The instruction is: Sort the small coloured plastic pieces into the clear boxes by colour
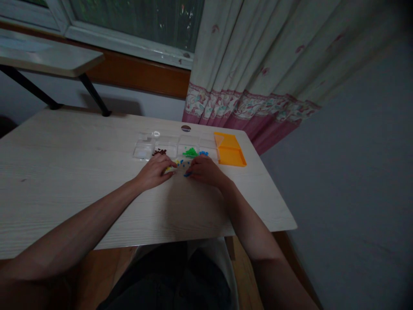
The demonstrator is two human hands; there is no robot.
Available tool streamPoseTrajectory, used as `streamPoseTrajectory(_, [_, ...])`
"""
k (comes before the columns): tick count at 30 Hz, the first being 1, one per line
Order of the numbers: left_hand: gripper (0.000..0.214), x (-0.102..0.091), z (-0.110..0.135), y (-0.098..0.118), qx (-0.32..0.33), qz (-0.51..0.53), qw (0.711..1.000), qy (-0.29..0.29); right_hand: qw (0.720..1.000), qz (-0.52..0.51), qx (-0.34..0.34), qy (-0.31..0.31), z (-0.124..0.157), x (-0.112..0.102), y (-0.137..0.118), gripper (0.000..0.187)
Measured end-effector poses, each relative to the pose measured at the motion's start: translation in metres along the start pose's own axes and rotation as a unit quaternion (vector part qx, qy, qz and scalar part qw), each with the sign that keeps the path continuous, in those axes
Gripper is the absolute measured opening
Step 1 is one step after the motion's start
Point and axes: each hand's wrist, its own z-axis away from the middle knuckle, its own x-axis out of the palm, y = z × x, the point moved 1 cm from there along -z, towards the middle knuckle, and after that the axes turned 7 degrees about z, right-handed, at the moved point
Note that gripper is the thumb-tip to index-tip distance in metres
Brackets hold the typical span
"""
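Both my hands rest on a pale wooden table [64,172] over a scatter of small coloured beads [180,163]. My left hand [155,170] lies knuckles up with its fingers curled down onto yellow beads. My right hand [203,170] is curled too, its fingertips pinched at a blue bead near the table surface. Just beyond the hands stands a row of clear plastic compartments [171,146] that hold dark brown beads [159,152], green beads [190,152] and blue beads [204,153].
An orange tray [229,150] lies at the right end of the clear boxes, near the table's right edge. A round dark cap [186,128] sits behind them. A second table [45,56], a window and a curtain [258,86] are beyond.
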Motion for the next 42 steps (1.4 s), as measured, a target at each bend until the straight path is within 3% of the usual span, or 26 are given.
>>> streamPoseTrajectory(11, [0.031, -0.002, 0.0, 0.007, 0.023, -0.017, 0.999, -0.023, 0.999, 0.036, -0.005, 0.023, -0.006, 0.013, -0.006, 0.008])
streamPoseTrajectory(23, [0.03, -0.002, -0.002, 0.011, 0.026, 0.014, 0.999, -0.011, 0.992, 0.04, 0.026, 0.117, -0.014, 0.02, -0.027, 0.016])
streamPoseTrajectory(28, [0.029, -0.004, -0.003, 0.012, 0.014, 0.031, 0.999, 0.014, 0.992, 0.04, 0.038, 0.115, -0.014, 0.02, -0.028, 0.018])
streamPoseTrajectory(35, [0.028, -0.001, -0.003, 0.004, -0.005, 0.027, 0.997, 0.071, 0.977, 0.096, 0.167, 0.089, -0.011, 0.018, -0.016, 0.021])
streamPoseTrajectory(42, [0.031, -0.002, -0.002, 0.005, -0.006, 0.028, 0.997, 0.071, 0.981, 0.103, 0.153, 0.053, -0.014, 0.02, -0.021, 0.02])
